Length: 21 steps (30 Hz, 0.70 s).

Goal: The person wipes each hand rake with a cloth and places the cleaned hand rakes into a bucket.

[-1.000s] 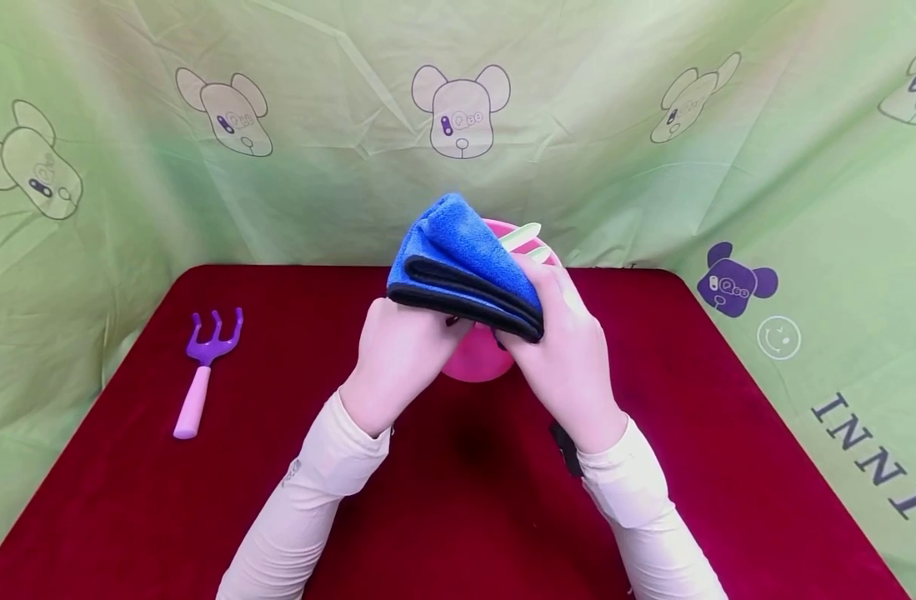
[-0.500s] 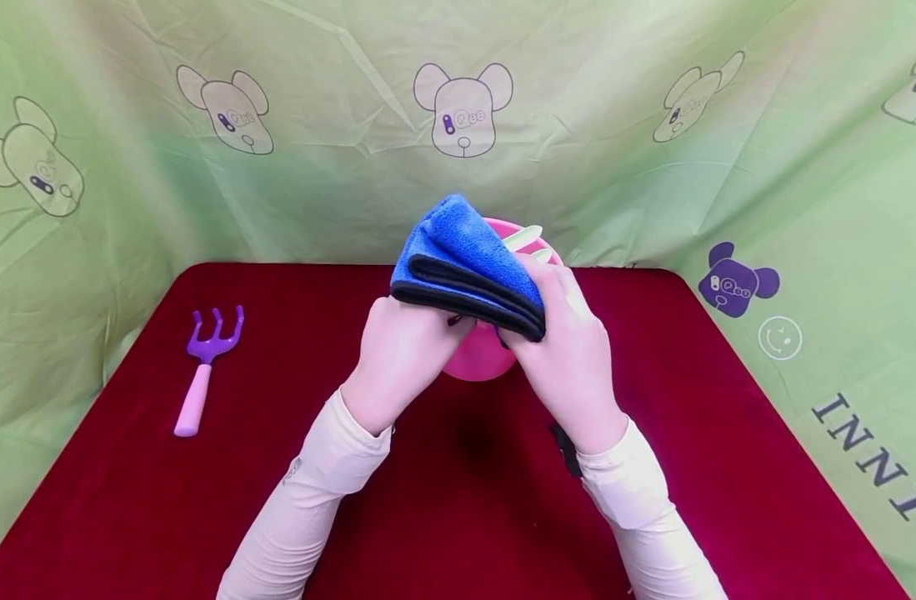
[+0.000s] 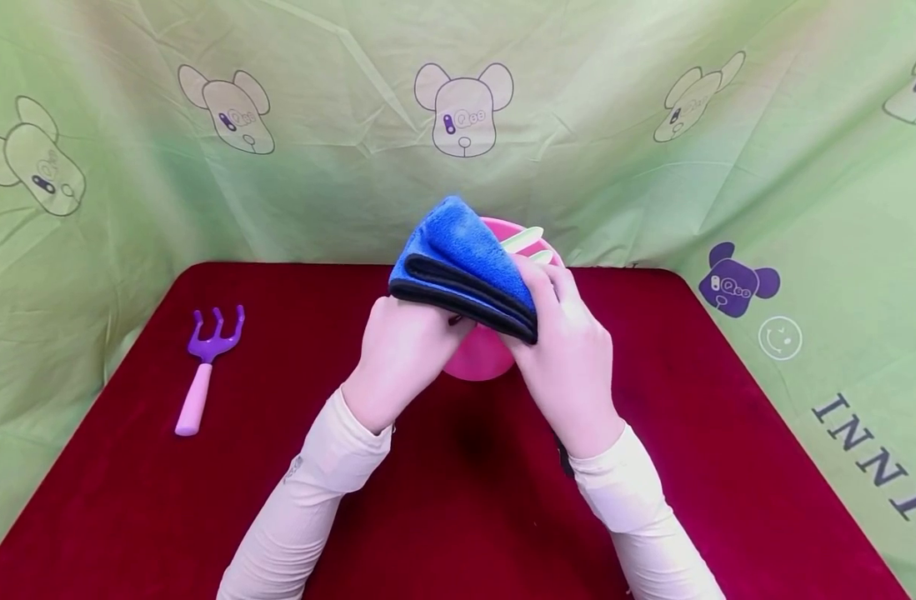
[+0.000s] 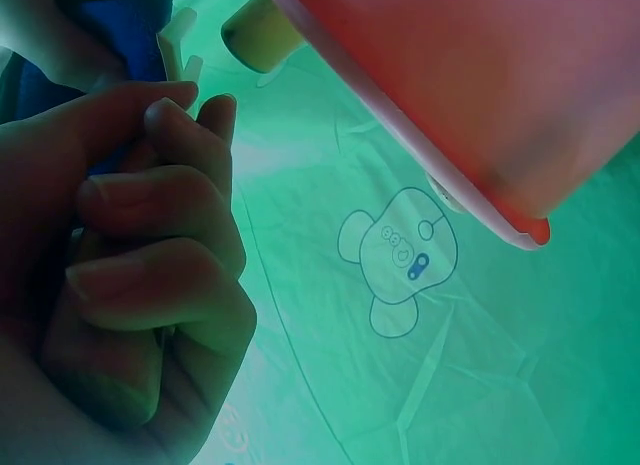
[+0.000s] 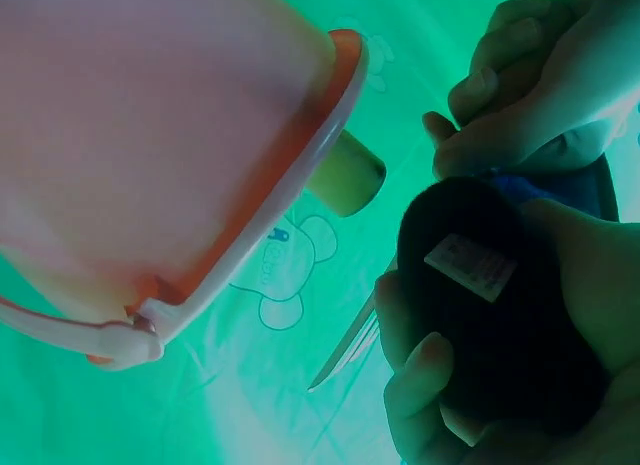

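A folded blue cloth [image 3: 461,237] with black edging lies over my hands in the head view, in front of a pink bucket [image 3: 478,358]. My right hand [image 3: 570,350] grips the cloth from the right; its dark underside [image 5: 500,335] bears a white label. My left hand [image 3: 408,358] is under the cloth's left part. In the left wrist view, its fingers are curled round a thick handle [image 4: 110,380]. Light green prongs [image 3: 523,240] stick out past the cloth, like those of a small garden fork. The cloth hides the middle of this tool.
A toy hand rake [image 3: 195,400] with purple tines and pink handle lies at the left of the red-covered table [image 3: 458,517]. A yellowish handle end [image 5: 350,175] juts out past the bucket rim. A green printed backdrop [image 3: 337,192] surrounds the table.
My right hand and the cloth's right corner have shifted slightly to the left. The left hand stays nearly still, and the rake lies where it was.
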{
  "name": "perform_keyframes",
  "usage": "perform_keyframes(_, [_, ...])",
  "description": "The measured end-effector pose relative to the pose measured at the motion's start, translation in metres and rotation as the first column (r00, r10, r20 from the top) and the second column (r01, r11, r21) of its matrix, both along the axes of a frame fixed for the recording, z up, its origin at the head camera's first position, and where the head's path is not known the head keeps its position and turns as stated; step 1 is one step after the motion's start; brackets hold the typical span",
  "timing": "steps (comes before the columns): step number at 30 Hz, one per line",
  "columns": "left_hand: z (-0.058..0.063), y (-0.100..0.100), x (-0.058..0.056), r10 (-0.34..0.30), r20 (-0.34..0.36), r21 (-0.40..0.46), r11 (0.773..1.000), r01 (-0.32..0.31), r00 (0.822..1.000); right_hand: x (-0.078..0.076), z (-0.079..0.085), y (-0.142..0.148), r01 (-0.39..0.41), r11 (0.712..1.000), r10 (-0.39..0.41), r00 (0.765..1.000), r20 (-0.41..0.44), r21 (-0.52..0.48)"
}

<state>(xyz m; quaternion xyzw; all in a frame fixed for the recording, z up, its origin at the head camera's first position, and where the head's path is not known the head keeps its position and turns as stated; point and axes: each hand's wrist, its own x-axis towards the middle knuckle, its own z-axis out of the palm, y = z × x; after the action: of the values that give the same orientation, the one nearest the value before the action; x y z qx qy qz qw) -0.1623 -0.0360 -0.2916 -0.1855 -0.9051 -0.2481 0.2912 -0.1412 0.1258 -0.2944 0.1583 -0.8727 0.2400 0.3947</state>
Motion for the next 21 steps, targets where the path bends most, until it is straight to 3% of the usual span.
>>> perform_keyframes(9, [-0.001,0.001,-0.001,-0.003,0.004,-0.018,1.0,0.004,1.0,-0.002,0.0,0.0,0.033,0.999,-0.032,0.997,-0.063,0.018])
perform_keyframes(16, [0.001,0.001,-0.001,-0.013,0.011,-0.03,0.999,0.014,1.0,-0.005,0.001,0.005,0.025,1.0,-0.026,0.999,-0.033,-0.019])
perform_keyframes(21, [-0.001,0.001,-0.001,-0.004,-0.037,-0.053,0.999,0.002,0.999,-0.006,0.002,0.01,0.048,0.999,-0.049,0.999,-0.022,-0.017])
